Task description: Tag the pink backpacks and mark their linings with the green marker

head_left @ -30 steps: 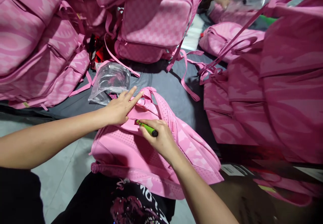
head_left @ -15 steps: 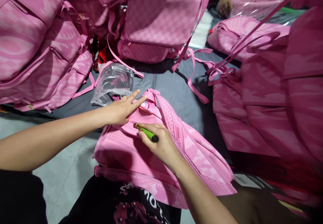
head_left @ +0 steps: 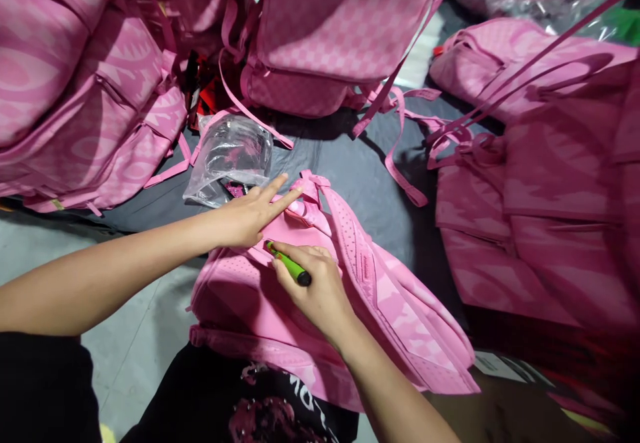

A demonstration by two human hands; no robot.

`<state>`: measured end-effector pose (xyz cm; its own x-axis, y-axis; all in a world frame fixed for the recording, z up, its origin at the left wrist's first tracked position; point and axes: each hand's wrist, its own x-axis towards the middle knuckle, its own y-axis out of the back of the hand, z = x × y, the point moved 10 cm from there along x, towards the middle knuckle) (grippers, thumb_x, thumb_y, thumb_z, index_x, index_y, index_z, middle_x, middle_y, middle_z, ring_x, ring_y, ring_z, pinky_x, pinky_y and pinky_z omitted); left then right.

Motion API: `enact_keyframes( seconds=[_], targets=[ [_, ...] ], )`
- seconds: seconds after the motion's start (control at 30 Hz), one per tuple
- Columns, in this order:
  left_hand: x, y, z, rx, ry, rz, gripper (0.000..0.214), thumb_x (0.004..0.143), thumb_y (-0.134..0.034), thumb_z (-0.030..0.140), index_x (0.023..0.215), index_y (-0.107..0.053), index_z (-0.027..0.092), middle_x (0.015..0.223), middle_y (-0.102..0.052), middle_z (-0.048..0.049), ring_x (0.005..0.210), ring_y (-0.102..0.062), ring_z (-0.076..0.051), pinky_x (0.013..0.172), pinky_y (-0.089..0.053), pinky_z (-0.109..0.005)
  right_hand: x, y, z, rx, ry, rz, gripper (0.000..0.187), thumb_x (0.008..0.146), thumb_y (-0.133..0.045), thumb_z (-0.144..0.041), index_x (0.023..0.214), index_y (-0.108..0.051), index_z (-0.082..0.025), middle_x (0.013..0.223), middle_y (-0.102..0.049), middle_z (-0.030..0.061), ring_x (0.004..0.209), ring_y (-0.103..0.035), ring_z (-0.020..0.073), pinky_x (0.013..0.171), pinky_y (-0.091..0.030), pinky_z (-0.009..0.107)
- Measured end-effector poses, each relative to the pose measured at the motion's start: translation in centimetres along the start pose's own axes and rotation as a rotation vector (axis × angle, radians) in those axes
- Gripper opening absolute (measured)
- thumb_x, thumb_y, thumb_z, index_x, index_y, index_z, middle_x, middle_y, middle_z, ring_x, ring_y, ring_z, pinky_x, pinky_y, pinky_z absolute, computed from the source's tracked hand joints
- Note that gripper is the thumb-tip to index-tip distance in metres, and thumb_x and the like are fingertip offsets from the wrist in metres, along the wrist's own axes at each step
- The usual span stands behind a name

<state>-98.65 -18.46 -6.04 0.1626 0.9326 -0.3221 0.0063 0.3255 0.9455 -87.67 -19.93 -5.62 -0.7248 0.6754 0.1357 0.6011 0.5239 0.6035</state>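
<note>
A pink backpack [head_left: 235, 296] lies back panel upward in front of me, across my lap and the table edge. My left hand [head_left: 250, 216] rests flat on its upper part, fingers spread, just left of the top handle. Between the fingers of my right hand [head_left: 317, 280] is a green pen-shaped tool with a black end [head_left: 295, 268]; its exact kind is unclear. The tool's dark tip points at the panel below my left hand. A patterned shoulder strap [head_left: 353, 243] runs along the bag's right side.
A clear plastic bag [head_left: 227, 153] lies beyond my left hand on the grey table cover [head_left: 330, 150]. Pink backpacks stand at the left [head_left: 115, 96], the back [head_left: 345, 23] and the right [head_left: 540, 203]. Loose straps [head_left: 400, 150] trail across the cover.
The view has shifted slightly, and another person's hands at the upper right have largely left the picture. My hands keep nearly the same pose on the backpack.
</note>
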Motion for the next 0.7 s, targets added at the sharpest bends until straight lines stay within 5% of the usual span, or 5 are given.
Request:
enact_keyframes(
  seconds=[0.7],
  targets=[
    [0.2,-0.5,-0.3,-0.015,-0.019,0.056,0.104,0.079,-0.056,0.007,0.160,0.004,0.029,0.167,0.006,-0.0174,0.131,-0.048,-0.035,0.094,-0.049,-0.038,0.0,0.5,-0.3,-0.053,-0.035,0.037,0.024,0.091,-0.064,-0.023,0.113,-0.073,-0.021,0.104,-0.077,0.0069,0.092,-0.071,0.0242,0.092,-0.046,0.045]
  ],
)
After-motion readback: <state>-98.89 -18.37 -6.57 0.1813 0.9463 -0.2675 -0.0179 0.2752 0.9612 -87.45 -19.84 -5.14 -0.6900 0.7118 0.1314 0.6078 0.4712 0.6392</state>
